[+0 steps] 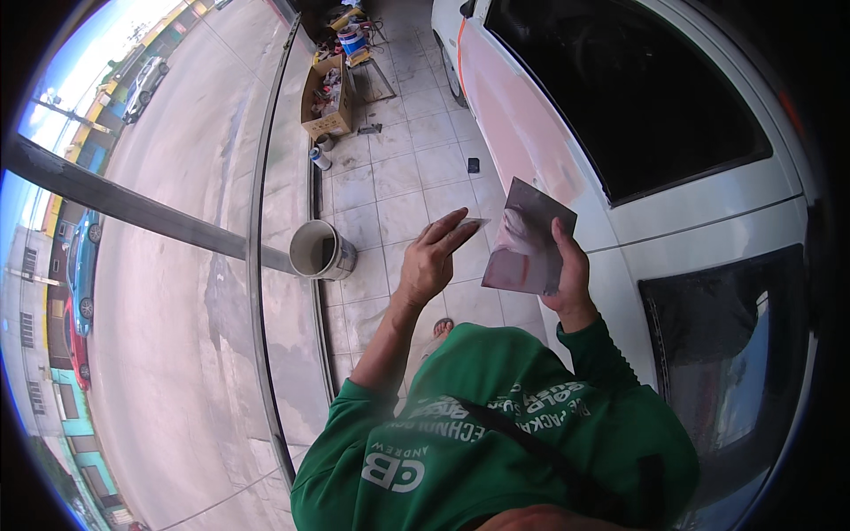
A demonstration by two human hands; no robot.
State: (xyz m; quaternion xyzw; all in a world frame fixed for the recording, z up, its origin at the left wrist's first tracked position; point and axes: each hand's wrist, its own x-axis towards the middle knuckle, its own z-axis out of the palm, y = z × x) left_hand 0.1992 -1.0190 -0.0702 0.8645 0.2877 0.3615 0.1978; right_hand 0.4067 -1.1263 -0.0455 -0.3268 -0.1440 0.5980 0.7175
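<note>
Head view, looking down past a green shirt (pixel 496 425).

Right hand (pixel 567 270): raised in front of the chest, forearm coming up from the green sleeve, wrist bent slightly inward. Fingers wrap behind a flat dark board (pixel 529 239) and the thumb presses over its right edge; grip is firm on the board. The board is tilted, one corner pointing up, and carries a smear of pale pinkish paste on its face.

Left hand (pixel 431 257): bare forearm rises from the lower middle, hand at the same height as the board, just to its left. Fingers are extended and pinched on a thin flat blade (pixel 474 223), whose tip reaches the board's left edge. Contact between blade tip and paste cannot be confirmed.

Surroundings: a white car (pixel 673 177) stands close on the right, with a pinkish patch along its side panel. A grey bucket (pixel 320 250) lies on the tiled floor (pixel 398 177) left of the hands. A cardboard box (pixel 329 93) of supplies sits further off.
</note>
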